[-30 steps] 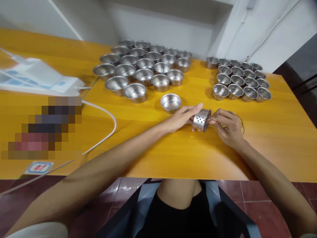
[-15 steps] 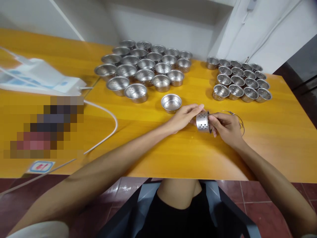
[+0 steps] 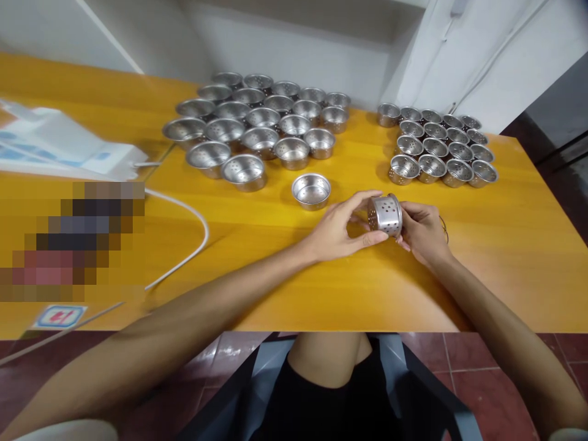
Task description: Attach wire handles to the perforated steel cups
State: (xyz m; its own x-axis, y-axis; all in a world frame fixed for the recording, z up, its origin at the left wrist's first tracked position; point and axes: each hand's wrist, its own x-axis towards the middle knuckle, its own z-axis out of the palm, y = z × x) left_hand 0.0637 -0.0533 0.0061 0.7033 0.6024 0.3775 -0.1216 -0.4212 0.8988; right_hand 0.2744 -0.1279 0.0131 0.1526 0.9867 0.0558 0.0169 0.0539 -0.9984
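A small perforated metal cup [image 3: 386,215] is held on its side above the table, its holed base turned left and its rim towards the right. My left hand [image 3: 346,225] grips it from the left, thumb below and fingers over the top. Closed at the rim side, my right hand [image 3: 420,229] has its fingertips hidden behind and against the cup. Part of a thin wire loop [image 3: 443,229] shows just past the right hand; whether that hand holds it I cannot tell. One wider metal cup [image 3: 311,191] stands upright on the table, left of my hands.
Rows of wider metal cups [image 3: 260,142] stand at the back left, and rows of smaller perforated cups [image 3: 432,168] at the back right. A white power strip [image 3: 96,150] and a white cable [image 3: 202,223] lie on the left. The table's front edge [image 3: 349,331] is near my lap.
The perforated cup has turned, so its base now shows on the left. My left thumb has moved from above to below it. Less of the wire loop shows. The view has shifted slightly.
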